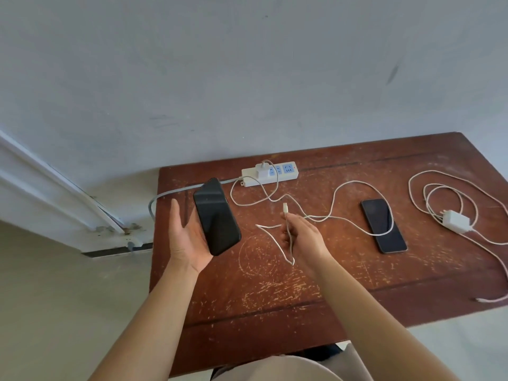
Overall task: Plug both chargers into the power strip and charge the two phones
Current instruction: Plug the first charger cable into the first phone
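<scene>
My left hand (187,237) holds a black phone (216,217) above the table's left side, screen up. My right hand (302,237) pinches a white cable near its plug end (285,208), which points up between the two hands. That cable runs back to a white charger (261,169) plugged into the white power strip (270,174) at the table's far edge. A second black phone (383,225) lies flat on the table to the right, with the cable draped across it. A second white charger (456,221) lies unplugged at the right with its cable coiled.
The worn brown wooden table (275,292) stands against a grey wall. The strip's grey cord (170,193) drops off the table's left edge toward the floor. A white door frame (55,188) is at the left. The second charger's cable trails over the right edge.
</scene>
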Available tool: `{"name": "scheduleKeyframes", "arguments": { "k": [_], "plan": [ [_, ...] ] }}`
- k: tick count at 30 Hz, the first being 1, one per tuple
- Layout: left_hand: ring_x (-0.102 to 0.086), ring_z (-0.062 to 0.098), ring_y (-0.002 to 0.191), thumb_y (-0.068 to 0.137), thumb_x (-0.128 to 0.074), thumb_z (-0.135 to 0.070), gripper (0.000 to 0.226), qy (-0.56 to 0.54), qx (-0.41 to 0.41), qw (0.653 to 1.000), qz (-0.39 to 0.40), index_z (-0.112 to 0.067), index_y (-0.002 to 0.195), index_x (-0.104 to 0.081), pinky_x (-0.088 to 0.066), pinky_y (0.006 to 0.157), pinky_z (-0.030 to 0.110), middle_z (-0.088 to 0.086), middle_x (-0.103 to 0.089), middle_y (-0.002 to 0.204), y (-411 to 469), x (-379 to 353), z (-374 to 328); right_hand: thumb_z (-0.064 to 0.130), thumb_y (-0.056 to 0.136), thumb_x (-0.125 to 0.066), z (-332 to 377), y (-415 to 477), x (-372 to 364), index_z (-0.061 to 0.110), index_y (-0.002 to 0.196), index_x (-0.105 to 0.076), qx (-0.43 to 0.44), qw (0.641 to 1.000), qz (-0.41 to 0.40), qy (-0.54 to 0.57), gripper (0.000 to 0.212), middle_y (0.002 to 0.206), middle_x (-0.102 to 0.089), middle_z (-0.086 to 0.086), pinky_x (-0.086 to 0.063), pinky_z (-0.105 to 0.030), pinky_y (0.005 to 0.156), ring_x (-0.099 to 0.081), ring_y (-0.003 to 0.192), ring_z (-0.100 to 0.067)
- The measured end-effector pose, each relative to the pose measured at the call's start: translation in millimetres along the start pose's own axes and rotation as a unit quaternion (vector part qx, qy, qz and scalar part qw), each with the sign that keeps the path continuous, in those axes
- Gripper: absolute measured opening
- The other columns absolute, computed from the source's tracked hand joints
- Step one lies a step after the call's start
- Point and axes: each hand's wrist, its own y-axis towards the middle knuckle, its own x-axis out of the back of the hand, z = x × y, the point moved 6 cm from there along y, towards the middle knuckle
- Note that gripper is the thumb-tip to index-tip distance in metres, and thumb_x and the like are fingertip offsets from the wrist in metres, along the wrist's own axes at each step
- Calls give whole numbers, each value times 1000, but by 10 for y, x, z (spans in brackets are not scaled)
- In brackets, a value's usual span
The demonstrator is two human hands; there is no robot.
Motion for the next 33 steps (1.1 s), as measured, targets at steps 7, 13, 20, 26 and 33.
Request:
{"name": "scheduleKeyframes", "arguments": {
  "k": [7, 13, 20, 26, 33],
  "plan": [
    [-65, 34, 119, 79, -45, -84, 77, -50, -36, 997, -44, -33, 135, -61, -57, 88, 54, 9, -66, 135, -21, -101, -23, 33, 99, -60, -63, -372, -304, 23, 83, -73, 47, 993, 46, -102, 23, 70, -62, 1, -47, -21, 58, -56, 60, -9],
    [-65, 41, 118, 88, -40, -78, 73, -144, -54, 987, -53, -28, 138, -58, -50, 97, 65, 16, -66, 133, -96, -224, 52, 39, 97, -63, -94, -632, -516, 22, 87, -75, 150, 973, 60, -163, 23, 65, -62, 2, -47, -28, 61, -54, 62, -14],
    [-63, 43, 120, 92, -34, -74, 70, -162, -72, 982, -66, -27, 140, -55, -46, 100, 67, 18, -65, 134, -129, -343, 92, 40, 95, -66, -22, -699, -538, 27, 84, -78, 184, 963, 34, -194, 21, 66, -69, -5, -49, -32, 58, -57, 58, -15],
    [-61, 43, 123, 95, -34, -70, 64, -147, -78, 984, -55, -29, 139, -57, -44, 102, 67, 17, -63, 137, -124, -407, 136, 41, 95, -67, 60, -709, -481, 32, 84, -79, 205, 958, 21, -198, 19, 70, -72, -10, -53, -33, 58, -61, 59, -17],
    [-61, 39, 124, 100, -50, -48, 47, -199, -62, 978, 13, -22, 138, -59, -56, 88, 58, 14, -63, 138, -134, -573, 83, 40, 94, -69, 139, -760, -440, 29, 88, -80, 210, 958, 50, -188, 17, 69, -72, -9, -53, -26, 60, -62, 60, -13]
  ]
}}
